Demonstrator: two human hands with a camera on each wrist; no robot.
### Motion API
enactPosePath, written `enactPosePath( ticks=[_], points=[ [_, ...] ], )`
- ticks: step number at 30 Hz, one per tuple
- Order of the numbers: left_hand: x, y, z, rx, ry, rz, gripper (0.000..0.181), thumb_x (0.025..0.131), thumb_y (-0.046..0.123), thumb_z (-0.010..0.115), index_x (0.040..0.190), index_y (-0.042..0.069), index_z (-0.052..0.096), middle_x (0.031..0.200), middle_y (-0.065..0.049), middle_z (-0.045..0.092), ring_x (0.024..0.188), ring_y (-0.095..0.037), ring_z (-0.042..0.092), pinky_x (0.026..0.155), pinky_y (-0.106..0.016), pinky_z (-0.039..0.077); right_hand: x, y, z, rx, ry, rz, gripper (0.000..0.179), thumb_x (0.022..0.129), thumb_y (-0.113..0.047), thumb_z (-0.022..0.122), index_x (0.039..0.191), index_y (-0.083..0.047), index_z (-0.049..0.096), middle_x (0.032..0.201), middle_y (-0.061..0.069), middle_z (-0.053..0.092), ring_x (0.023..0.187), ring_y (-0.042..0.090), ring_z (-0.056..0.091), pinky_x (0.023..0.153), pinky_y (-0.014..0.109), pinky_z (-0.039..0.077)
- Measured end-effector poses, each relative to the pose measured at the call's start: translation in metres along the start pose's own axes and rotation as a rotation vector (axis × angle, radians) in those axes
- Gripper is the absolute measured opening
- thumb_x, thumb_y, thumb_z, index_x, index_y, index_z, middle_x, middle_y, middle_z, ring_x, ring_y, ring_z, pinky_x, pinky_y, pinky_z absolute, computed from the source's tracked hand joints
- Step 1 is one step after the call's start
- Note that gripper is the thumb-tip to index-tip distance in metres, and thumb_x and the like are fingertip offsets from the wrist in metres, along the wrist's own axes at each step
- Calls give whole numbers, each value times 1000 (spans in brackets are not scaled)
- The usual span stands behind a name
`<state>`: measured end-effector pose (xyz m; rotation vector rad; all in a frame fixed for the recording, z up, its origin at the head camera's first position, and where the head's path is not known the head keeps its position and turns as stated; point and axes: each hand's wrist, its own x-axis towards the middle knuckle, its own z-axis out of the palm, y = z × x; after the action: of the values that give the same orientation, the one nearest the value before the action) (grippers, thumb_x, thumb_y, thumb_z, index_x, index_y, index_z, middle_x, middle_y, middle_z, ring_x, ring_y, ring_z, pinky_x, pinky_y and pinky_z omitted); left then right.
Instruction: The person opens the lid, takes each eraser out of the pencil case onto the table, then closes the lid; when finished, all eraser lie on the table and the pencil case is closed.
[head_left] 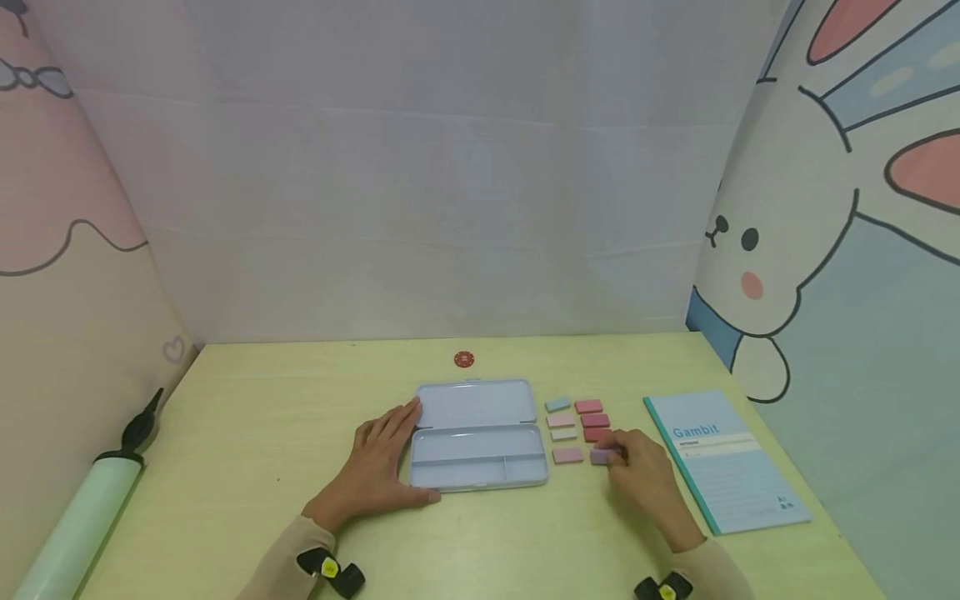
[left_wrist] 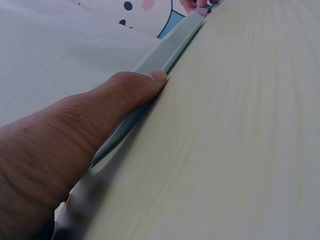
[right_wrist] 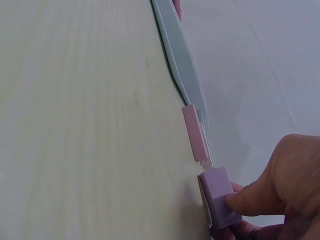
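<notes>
A pale blue pencil case (head_left: 480,458) lies with its lid (head_left: 474,403) folded back, its tray split by low dividers. My left hand (head_left: 386,458) rests along its left side, fingers fairly straight, the thumb (left_wrist: 135,87) against the front edge. Right of the case, my right hand (head_left: 645,475) pinches a small purple block (right_wrist: 220,197) between thumb and fingers, at the front of the right column. Beside it lie several similar blocks in two columns, among them a pink block (head_left: 567,456), a white block (head_left: 563,434), a teal block (head_left: 558,405) and a red block (head_left: 596,435).
A Gambit notebook (head_left: 727,462) lies right of my right hand. Behind the case sits a red round chip (head_left: 464,359). A mint-green cylinder with a black nozzle (head_left: 90,508) lies along the left edge. A white cloth wall (head_left: 450,208) stands behind the table.
</notes>
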<state>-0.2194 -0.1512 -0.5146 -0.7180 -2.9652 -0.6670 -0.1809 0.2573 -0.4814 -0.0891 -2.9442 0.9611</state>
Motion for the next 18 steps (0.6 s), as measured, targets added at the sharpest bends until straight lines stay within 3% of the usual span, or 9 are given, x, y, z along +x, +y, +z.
enactPosePath(
  ticks=[18],
  points=[
    [1,-1,2,8,-6,-7,134,70,77,83,171,9,27,179,-9,30,160,-39,34,120,-67,28,2,6,1,6,11,-17,20,93,-1,65,100,-5,83,103,15,75,92,25,67,81,44,53]
  ],
)
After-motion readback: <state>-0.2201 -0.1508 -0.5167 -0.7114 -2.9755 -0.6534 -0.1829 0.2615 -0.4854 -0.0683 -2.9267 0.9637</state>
